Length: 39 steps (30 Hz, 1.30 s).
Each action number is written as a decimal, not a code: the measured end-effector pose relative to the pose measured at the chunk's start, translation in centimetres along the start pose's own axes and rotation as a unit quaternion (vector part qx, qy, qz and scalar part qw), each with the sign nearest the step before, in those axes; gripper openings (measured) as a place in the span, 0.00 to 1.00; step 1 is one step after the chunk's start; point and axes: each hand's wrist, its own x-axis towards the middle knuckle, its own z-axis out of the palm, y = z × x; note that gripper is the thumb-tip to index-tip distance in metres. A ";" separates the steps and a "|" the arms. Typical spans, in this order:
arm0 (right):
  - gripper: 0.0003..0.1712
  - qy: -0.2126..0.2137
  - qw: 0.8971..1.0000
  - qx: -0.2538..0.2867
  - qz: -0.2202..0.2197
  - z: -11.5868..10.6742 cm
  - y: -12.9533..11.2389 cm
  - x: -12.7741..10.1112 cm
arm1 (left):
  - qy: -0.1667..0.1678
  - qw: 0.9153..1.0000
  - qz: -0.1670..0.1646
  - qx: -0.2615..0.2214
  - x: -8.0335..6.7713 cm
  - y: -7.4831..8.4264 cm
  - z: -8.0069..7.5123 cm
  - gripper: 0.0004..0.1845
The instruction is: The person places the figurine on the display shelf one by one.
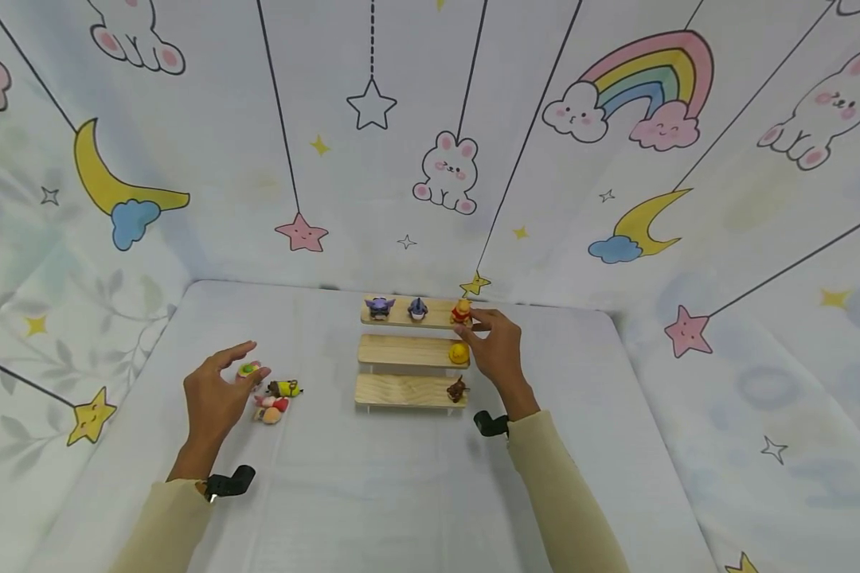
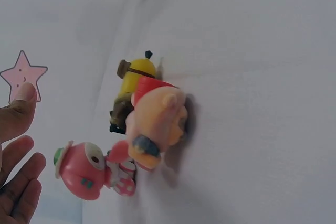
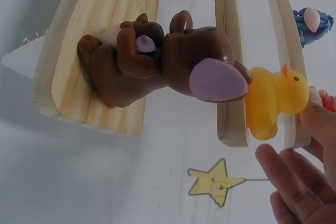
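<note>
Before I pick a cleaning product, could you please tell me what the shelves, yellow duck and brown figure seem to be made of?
Shelves: apparently wood, smooth and pale, with visible grain. Yellow duck: perhaps plastic or rubber; smooth, low sheen. Brown figure: probably plastic or vinyl, glossy, showing bright highlights.

Pale backdrop (image 1: 373, 183) with 1 printed rainbow (image 1: 655, 76), 2 yellow moons (image 1: 100, 179) and 2 pink stars (image 1: 302, 233)
</note>
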 end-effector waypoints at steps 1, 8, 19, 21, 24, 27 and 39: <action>0.30 0.000 1.000 -0.003 0.002 0.0 0.0 0.0 | 0.004 1.000 0.002 0.006 -0.2 -0.3 0.0 0.29; 0.30 -0.003 1.000 -0.004 0.001 0.0 -0.1 -0.1 | 0.020 0.999 0.005 0.025 -1.0 -1.8 0.2 0.29; 0.30 0.003 1.000 -0.004 0.001 0.0 -0.1 0.0 | -0.004 0.998 -0.054 0.039 -1.8 -3.2 0.9 0.28; 0.30 0.004 1.000 -0.003 0.002 0.0 -0.2 -0.1 | -0.002 0.998 -0.057 0.036 -1.8 -3.3 1.0 0.27; 0.30 0.003 1.000 -0.003 0.004 0.1 -0.2 0.0 | 0.000 0.998 -0.058 0.029 -1.7 -3.3 1.1 0.26; 0.30 0.001 1.000 -0.005 0.006 0.1 -0.1 0.0 | 0.002 0.998 -0.064 0.028 -1.6 -3.2 1.2 0.25; 0.30 -0.002 1.000 0.006 0.005 0.1 0.0 0.0 | 0.024 0.998 -0.057 0.000 -0.7 -1.8 1.0 0.25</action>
